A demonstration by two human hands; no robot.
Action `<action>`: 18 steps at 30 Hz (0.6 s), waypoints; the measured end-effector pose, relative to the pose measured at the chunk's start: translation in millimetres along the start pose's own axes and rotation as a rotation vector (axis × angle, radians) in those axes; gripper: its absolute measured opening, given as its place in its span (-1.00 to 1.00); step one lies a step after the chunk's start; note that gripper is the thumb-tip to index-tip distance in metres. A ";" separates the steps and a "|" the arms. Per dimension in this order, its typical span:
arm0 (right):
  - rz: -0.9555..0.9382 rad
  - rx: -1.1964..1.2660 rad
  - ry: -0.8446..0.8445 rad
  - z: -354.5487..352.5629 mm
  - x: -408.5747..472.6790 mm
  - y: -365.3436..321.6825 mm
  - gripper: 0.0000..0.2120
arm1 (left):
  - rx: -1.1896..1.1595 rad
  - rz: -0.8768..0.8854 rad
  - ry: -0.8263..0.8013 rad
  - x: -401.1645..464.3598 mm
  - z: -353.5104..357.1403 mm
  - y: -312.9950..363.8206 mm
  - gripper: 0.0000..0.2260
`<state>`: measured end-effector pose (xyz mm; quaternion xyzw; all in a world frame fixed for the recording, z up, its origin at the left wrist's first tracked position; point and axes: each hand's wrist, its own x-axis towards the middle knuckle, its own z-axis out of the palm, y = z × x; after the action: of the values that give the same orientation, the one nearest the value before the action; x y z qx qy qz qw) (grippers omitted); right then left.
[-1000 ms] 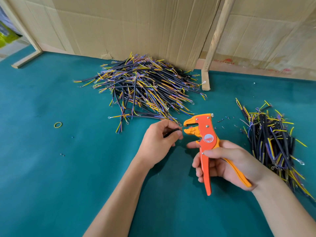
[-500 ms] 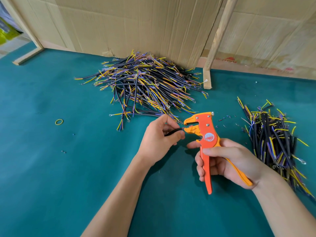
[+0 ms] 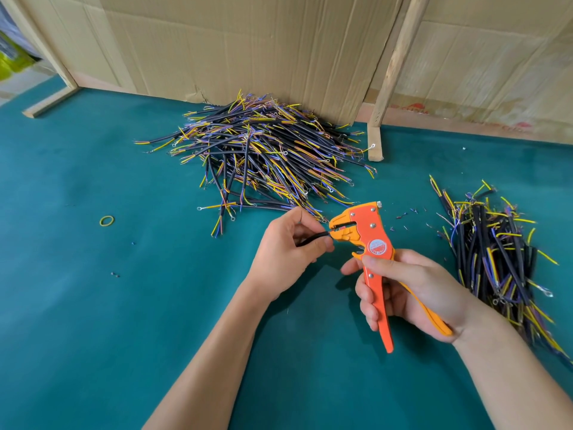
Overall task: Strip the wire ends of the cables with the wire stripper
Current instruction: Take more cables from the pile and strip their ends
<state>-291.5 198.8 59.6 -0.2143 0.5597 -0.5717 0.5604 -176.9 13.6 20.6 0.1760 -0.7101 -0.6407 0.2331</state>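
Cable end fed into stripper, mid-tabletop
Left hand (image 3: 283, 252) fingers pinch black cable (image 3: 311, 239), tip in the jaws; right hand (image 3: 412, 293) fingers wrap handles of orange wire stripper (image 3: 370, 243), yellow-orange jaws, red round label

Teal table (image 3: 93, 305), cardboard wall (image 3: 248, 41), wooden post (image 3: 393, 66)

The left hand (image 3: 286, 252) pinches a black cable (image 3: 311, 239) whose end meets the head of the orange wire stripper (image 3: 370, 246), gripped by the right hand (image 3: 412, 293).
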 end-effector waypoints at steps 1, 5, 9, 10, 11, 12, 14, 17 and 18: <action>0.000 0.000 0.000 0.0 0.1 0.1 -0.58 | -0.004 0.003 -0.004 0.1 -0.1 -0.2 -0.82; -0.001 -0.002 0.008 0.2 -0.3 0.1 -0.61 | -0.023 0.008 -0.007 0.2 -0.7 -0.6 -0.83; -0.020 -0.014 0.069 1.8 1.5 -0.5 -0.71 | -0.035 0.002 -0.019 1.4 -1.3 -1.1 -0.81; -0.033 -0.025 0.087 1.8 2.0 -0.7 -0.74 | -0.038 0.000 -0.019 1.3 -1.3 -0.8 -0.81; -0.043 -0.036 0.098 2.3 2.6 -0.7 -0.76 | -0.043 0.000 -0.016 1.0 -1.3 -0.5 -0.81; -0.048 -0.040 0.102 3.1 3.1 -0.6 -0.76 | -0.052 0.002 -0.011 0.6 -1.6 -0.2 -0.82; -0.049 -0.025 0.095 3.2 3.9 0.4 -0.72 | -0.063 0.004 0.002 0.2 -1.9 0.1 -0.83; -0.060 0.062 0.049 1.6 5.2 3.3 -0.66 | -0.074 -0.013 0.045 -0.1 0.2 -1.3 -0.85; -0.068 0.117 0.040 1.4 6.2 4.4 -0.61 | -0.076 -0.020 0.069 -0.2 0.6 -1.9 -0.85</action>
<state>-290.2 193.9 53.8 -0.1884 0.5288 -0.6264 0.5409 -177.2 14.0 18.6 0.1959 -0.6752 -0.6629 0.2576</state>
